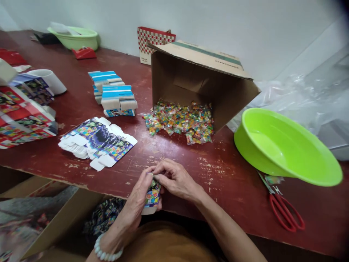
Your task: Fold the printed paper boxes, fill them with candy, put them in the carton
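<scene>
Near the table's front edge, my left hand [137,194] is closed around a small printed carton [153,194] with a dark, colourful front. A white flap sticks out at its lower end. My right hand [174,178] bends over the carton's upper end, its thumb and fingers pinching there; the exact grip is partly hidden. To the left lies a stack of flat printed cartons [105,140] with white flaps. Beyond my hands, small clear packets of colourful candy [180,120] spill from a tipped cardboard box [229,91].
Bundled blue-and-white cartons [117,96] stand behind the flat stack. On the right are a green basin [289,145] and red-handled scissors [286,213]. Red printed packages [24,120] sit at far left, and an open carton of dark packets [105,216] is below the table edge.
</scene>
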Demonstrator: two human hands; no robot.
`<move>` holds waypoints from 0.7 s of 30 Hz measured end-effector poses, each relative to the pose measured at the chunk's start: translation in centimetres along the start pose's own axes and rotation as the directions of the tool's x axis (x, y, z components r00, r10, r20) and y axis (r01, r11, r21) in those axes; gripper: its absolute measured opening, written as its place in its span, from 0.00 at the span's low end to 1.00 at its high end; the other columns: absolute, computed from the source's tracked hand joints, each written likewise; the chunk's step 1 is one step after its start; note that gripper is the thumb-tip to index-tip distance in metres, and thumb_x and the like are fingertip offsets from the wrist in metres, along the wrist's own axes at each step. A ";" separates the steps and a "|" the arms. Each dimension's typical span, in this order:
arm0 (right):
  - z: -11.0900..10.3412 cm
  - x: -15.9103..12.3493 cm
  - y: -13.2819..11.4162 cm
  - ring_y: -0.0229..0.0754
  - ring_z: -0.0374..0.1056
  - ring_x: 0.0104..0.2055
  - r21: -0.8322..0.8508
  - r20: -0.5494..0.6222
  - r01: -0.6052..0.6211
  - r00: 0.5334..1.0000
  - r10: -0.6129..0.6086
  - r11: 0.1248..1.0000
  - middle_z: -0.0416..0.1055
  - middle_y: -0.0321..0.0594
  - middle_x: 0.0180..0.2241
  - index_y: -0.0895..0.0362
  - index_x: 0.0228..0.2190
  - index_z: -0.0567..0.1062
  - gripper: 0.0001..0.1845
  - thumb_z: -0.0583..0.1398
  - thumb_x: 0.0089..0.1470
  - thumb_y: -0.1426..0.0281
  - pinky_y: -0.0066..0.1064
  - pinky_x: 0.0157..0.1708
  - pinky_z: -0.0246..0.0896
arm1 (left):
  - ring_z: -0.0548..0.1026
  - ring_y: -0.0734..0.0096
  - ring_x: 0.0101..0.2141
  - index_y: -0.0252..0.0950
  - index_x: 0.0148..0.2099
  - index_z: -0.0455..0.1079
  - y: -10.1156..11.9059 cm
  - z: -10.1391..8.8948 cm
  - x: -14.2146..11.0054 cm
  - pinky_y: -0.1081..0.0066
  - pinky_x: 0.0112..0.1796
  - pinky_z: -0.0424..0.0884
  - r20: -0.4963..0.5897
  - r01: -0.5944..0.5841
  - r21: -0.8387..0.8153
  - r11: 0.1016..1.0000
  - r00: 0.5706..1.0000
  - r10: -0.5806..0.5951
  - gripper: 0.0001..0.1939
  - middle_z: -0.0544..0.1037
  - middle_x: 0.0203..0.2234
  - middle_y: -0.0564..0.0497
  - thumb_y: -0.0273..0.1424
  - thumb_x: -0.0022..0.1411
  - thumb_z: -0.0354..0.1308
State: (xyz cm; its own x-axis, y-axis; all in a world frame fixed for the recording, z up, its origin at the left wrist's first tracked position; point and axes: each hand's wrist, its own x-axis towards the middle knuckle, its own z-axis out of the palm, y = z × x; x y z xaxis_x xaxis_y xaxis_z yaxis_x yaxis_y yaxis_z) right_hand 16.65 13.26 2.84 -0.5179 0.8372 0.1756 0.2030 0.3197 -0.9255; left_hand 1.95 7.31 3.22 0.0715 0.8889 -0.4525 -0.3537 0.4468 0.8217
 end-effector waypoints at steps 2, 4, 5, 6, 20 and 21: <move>-1.8 0.9 1.4 0.39 0.69 0.39 -0.028 -0.033 -0.028 0.999 0.027 0.999 0.72 0.39 0.39 0.54 0.33 0.76 0.07 0.59 0.60 0.65 0.31 0.41 0.65 | 0.78 0.69 0.26 0.42 0.58 0.63 0.1 0.1 -0.1 0.71 0.28 0.75 0.030 0.062 -0.090 0.994 0.998 -0.059 0.28 0.80 0.33 0.50 0.44 0.58 0.64; -4.2 2.1 3.0 0.43 0.69 0.43 -0.187 -0.219 -0.123 0.972 0.080 0.975 0.72 0.43 0.42 0.54 0.40 0.76 0.10 0.59 0.60 0.64 0.35 0.44 0.64 | 0.79 0.65 0.32 0.41 0.54 0.65 0.3 -0.2 0.0 0.67 0.33 0.77 0.064 0.108 -0.133 0.985 0.993 -0.100 0.26 0.81 0.40 0.46 0.39 0.56 0.68; -5.4 2.6 3.9 0.48 0.68 0.47 -0.328 -0.356 -0.239 0.928 0.114 0.914 0.72 0.47 0.45 0.56 0.45 0.76 0.13 0.59 0.60 0.64 0.39 0.47 0.62 | 0.79 0.65 0.33 0.40 0.52 0.67 0.5 -0.5 0.1 0.66 0.33 0.77 0.067 0.117 -0.134 0.984 0.992 -0.109 0.25 0.81 0.42 0.45 0.37 0.54 0.69; -6.5 3.1 4.7 0.53 0.66 0.50 -0.442 -0.489 -0.392 0.859 0.150 0.807 0.71 0.52 0.47 0.58 0.49 0.74 0.17 0.61 0.59 0.65 0.44 0.50 0.60 | 0.79 0.65 0.32 0.39 0.50 0.69 0.7 -0.7 0.3 0.65 0.33 0.78 0.057 0.117 -0.130 0.985 0.992 -0.110 0.24 0.80 0.42 0.45 0.35 0.52 0.71; -3.5 0.9 4.2 0.44 0.68 0.37 -0.056 -0.414 -0.311 0.872 0.261 0.949 0.75 0.40 0.35 0.55 0.35 0.74 0.08 0.61 0.57 0.63 0.36 0.40 0.61 | 0.75 0.74 0.24 0.37 0.44 0.71 1.8 -4.0 3.0 0.75 0.22 0.76 -0.273 -0.138 0.016 0.990 0.952 0.137 0.29 0.76 0.28 0.57 0.33 0.39 0.77; -2.8 0.3 3.5 0.41 0.68 0.33 0.144 -0.354 -0.288 0.879 0.321 0.947 0.74 0.38 0.33 0.55 0.36 0.74 0.10 0.60 0.57 0.61 0.33 0.36 0.62 | 0.76 0.73 0.24 0.37 0.43 0.70 2.0 -4.1 3.0 0.74 0.20 0.76 -0.297 -0.160 0.015 0.987 0.942 0.157 0.29 0.76 0.29 0.57 0.33 0.39 0.77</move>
State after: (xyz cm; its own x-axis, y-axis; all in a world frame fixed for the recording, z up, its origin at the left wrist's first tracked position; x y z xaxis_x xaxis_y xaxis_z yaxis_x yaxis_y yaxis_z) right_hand 19.56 15.88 0.57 -0.0958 0.9951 -0.0238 0.2216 -0.0020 -0.9751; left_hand -2.40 10.44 2.05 -0.2648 0.8775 -0.3998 -0.3466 0.3003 0.8887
